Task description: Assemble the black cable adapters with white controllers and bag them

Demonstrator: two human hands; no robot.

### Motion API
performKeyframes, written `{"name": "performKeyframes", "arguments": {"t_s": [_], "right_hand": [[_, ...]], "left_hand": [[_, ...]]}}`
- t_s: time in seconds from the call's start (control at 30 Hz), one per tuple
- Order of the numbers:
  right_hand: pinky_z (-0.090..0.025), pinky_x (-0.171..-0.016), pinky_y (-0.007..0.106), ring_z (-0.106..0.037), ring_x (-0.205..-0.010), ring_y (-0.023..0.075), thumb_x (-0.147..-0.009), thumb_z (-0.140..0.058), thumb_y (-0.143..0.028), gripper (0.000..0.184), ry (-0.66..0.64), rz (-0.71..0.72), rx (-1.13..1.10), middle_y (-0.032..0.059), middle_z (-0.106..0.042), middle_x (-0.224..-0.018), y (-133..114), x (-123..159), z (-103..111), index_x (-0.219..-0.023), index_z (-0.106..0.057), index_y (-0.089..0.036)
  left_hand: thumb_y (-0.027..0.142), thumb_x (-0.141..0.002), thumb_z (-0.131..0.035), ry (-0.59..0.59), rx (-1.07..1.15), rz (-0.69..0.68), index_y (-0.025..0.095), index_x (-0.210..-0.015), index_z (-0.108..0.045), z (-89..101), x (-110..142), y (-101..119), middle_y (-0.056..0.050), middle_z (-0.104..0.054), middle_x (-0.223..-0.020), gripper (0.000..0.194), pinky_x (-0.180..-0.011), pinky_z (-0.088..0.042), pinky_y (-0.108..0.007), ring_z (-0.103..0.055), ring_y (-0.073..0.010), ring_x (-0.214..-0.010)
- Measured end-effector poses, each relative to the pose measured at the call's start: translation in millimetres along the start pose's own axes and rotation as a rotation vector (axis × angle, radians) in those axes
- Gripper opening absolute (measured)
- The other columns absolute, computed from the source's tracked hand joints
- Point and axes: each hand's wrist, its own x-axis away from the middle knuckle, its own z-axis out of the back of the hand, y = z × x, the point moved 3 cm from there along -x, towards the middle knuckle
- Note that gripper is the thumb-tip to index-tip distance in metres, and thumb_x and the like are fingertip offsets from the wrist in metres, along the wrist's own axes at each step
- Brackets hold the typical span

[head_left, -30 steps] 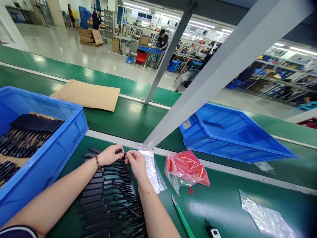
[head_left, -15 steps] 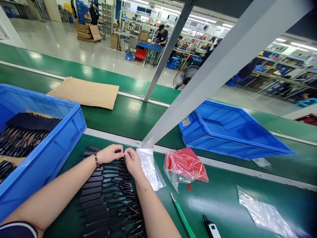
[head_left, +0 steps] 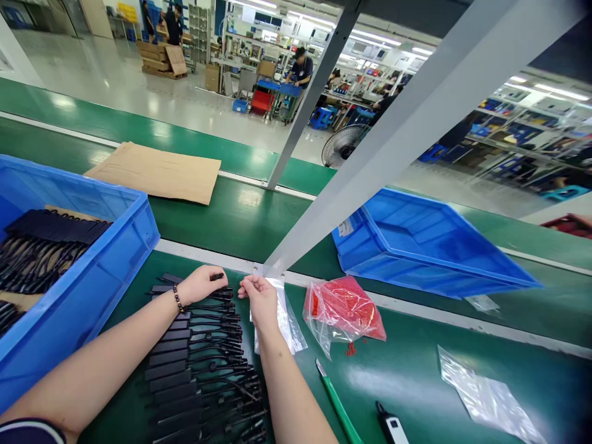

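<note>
My left hand (head_left: pixel 202 283), with a bead bracelet on the wrist, is closed on the small black connector end (head_left: pixel 217 277) of a cable at the top of a row of black cable adapters (head_left: pixel 198 364) laid out on the green bench. My right hand (head_left: pixel 259 297) sits just to the right, fingers pinched on the edge of a clear plastic bag (head_left: pixel 283 316) lying flat beside the row. The two hands are a short gap apart.
A blue bin (head_left: pixel 92 277) with more black cables stands at the left. A tilted blue bin (head_left: pixel 416 246) lies at the back right. A bag of small red parts (head_left: pixel 345 308), a green-handled knife (head_left: pixel 337 404), another clear bag (head_left: pixel 485 394), cardboard (head_left: pixel 157 172) and a grey frame post (head_left: pixel 370 166) are nearby.
My hands have parted: the right hand moved off the connector to the clear bag's edge. The left hand still holds the connector end.
</note>
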Motion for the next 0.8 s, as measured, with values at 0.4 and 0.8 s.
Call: {"name": "performKeyframes", "arguments": {"t_s": [0.4, 0.8], "right_hand": [[-0.042, -0.045, 0.018, -0.049, -0.048, 0.0078, -0.074, -0.055, -0.026, 0.010, -0.158, 0.028, 0.120, -0.0035, -0.054, -0.057, 5, 9, -19, -0.072, -0.056, -0.016], [-0.035, -0.042, 0.018, -0.042, -0.042, 0.0074, -0.077, -0.048, -0.028, 0.013, -0.201, 0.045, 0.231, -0.0064, -0.046, -0.048, 4, 13, -23, -0.069, -0.050, -0.018]], "left_hand": [[0.021, -0.071, -0.045, -0.012, 0.004, 0.043, 0.017, -0.071, -0.049, -2.3, 3, -4, 0.004, -0.055, -0.053, 0.006, -0.045, -0.032, -0.019, -0.043, -0.0083, -0.046], [0.031, -0.071, -0.053, 0.012, -0.097, 0.009, 0.017, -0.061, -0.049, -2.3, 2, -2, 0.004, -0.053, -0.053, 0.017, -0.050, -0.032, -0.021, -0.043, -0.0101, -0.050]]}}
